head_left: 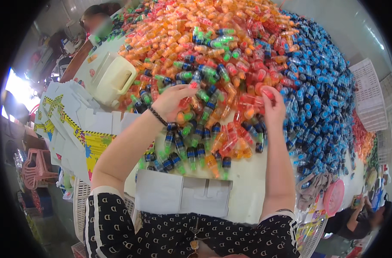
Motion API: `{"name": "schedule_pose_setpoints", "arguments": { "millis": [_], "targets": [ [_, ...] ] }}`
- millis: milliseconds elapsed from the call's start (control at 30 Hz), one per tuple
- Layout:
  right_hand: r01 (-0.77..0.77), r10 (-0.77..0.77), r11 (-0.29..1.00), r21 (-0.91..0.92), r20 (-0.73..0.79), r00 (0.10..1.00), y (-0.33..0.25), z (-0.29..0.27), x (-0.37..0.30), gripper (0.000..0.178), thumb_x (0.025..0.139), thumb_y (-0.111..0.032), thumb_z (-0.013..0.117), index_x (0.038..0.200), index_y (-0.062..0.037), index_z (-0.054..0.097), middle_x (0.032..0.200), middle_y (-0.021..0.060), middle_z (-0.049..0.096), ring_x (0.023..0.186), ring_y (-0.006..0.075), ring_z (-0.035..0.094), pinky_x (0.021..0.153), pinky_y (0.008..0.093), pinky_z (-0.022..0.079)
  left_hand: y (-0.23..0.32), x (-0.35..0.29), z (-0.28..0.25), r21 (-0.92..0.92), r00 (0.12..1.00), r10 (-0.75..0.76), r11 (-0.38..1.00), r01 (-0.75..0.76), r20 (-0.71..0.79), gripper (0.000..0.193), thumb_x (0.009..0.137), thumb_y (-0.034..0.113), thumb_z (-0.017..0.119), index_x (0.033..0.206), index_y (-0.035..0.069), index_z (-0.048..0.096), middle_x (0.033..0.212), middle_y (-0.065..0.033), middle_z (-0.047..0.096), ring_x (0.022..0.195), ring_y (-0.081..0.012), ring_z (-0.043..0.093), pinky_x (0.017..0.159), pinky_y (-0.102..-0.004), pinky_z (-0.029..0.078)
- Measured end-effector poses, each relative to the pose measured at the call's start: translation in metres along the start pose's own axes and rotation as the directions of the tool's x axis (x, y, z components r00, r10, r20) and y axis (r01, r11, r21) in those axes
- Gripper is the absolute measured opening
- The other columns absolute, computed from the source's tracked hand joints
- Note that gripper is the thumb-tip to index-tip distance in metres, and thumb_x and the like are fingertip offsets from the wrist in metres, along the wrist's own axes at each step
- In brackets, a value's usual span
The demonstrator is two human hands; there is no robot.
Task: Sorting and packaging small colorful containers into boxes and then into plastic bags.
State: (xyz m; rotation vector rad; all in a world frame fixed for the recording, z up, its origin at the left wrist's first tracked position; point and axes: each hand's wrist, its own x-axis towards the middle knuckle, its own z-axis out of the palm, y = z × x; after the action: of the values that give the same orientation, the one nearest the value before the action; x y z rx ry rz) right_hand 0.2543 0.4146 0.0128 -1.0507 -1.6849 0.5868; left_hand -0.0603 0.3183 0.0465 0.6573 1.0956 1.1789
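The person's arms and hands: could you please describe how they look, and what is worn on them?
Both the left hand and right hand are ungloved, with bare forearms. A dark beaded bracelet circles the left wrist. The short sleeves are black with a small pale repeated print and white trim.

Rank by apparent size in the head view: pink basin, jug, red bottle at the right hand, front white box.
1. Front white box
2. Jug
3. Pink basin
4. Red bottle at the right hand
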Motion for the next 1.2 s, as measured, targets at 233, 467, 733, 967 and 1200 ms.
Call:
{"name": "schedule_pose_setpoints", "arguments": {
  "millis": [233, 467, 733, 967, 1200],
  "targets": [
    [0.092, -0.048, 0.93, -0.356, 0.13, 0.99, -0.043, -0.088, -0.134, 0.028, 0.082, 0.005, 0.062, 0.109, -0.0028, 0.064, 0.114, 0.0132, 0.062, 0.099, 0.0257, 0.062, 0.085, 0.0324, 0.05, -0.047, -0.031, 0.056, 0.759, 0.95, 0.032, 0.593, -0.269, 0.311, 0.035, 0.086, 0.034, 0.069, 0.1, 0.005, 0.054, 0.082, -0.0046, 0.059, 0.074, -0.0143, 0.058, 0.064, -0.0288, 0.048],
    [-0.046, 0.059, 0.91, -0.411, 0.021, 0.998, -0.028, -0.074, -0.205, 0.031, 0.075, 0.002, 0.071, 0.104, -0.0071, 0.065, 0.11, 0.0117, 0.061, 0.098, 0.0264, 0.059, 0.083, 0.0322, 0.051, -0.108, -0.013, 0.125, 0.871, 0.866, 0.115, -0.132, -0.473, 0.487, 0.047, 0.077, 0.039, 0.073, 0.098, 0.002, 0.053, 0.087, -0.0198, 0.064, 0.087, -0.034, 0.063, 0.073, -0.0431, 0.05],
    [-0.21, 0.26, 0.956, 0.203, -0.264, 0.929, 0.029, -0.049, -0.182, 0.014, 0.089, -0.009, 0.063, 0.1, -0.0016, 0.058, 0.091, 0.0059, 0.062, 0.08, 0.0174, 0.06, 0.074, 0.0331, 0.049, -0.105, -0.032, 0.113, 0.884, 0.862, 0.303, 0.108, -0.455, 0.407, 0.052, 0.077, 0.028, 0.075, 0.118, 0.001, 0.056, 0.088, -0.0137, 0.066, 0.078, -0.0273, 0.066, 0.071, -0.0382, 0.052],
    [-0.004, 0.262, 0.778, -0.629, 0.318, 0.911, -0.021, -0.04, -0.119, 0.01, 0.083, -0.012, 0.061, 0.086, -0.0057, 0.068, 0.096, 0.0137, 0.064, 0.089, 0.0324, 0.063, 0.076, 0.0426, 0.052, -0.066, -0.112, 0.071, 0.36, 0.984, -0.054, 0.933, -0.01, 0.168, 0.042, 0.081, 0.016, 0.075, 0.116, 0.004, 0.057, 0.092, -0.002, 0.067, 0.075, -0.0065, 0.06, 0.058, -0.0205, 0.043],
    [0.312, 0.263, 0.416, -0.854, 0.441, 0.858, -0.018, -0.018, -0.11, 0.018, 0.086, -0.009, 0.052, 0.093, -0.004, 0.068, 0.099, 0.0148, 0.062, 0.089, 0.0326, 0.065, 0.078, 0.0431, 0.053, -0.097, -0.152, 0.049, 0.376, 0.979, 0.038, 0.92, -0.113, 0.202, 0.041, 0.081, 0.013, 0.075, 0.116, 0.003, 0.056, 0.097, -0.0008, 0.066, 0.083, -0.0054, 0.061, 0.07, -0.0201, 0.048]
  ]
}}
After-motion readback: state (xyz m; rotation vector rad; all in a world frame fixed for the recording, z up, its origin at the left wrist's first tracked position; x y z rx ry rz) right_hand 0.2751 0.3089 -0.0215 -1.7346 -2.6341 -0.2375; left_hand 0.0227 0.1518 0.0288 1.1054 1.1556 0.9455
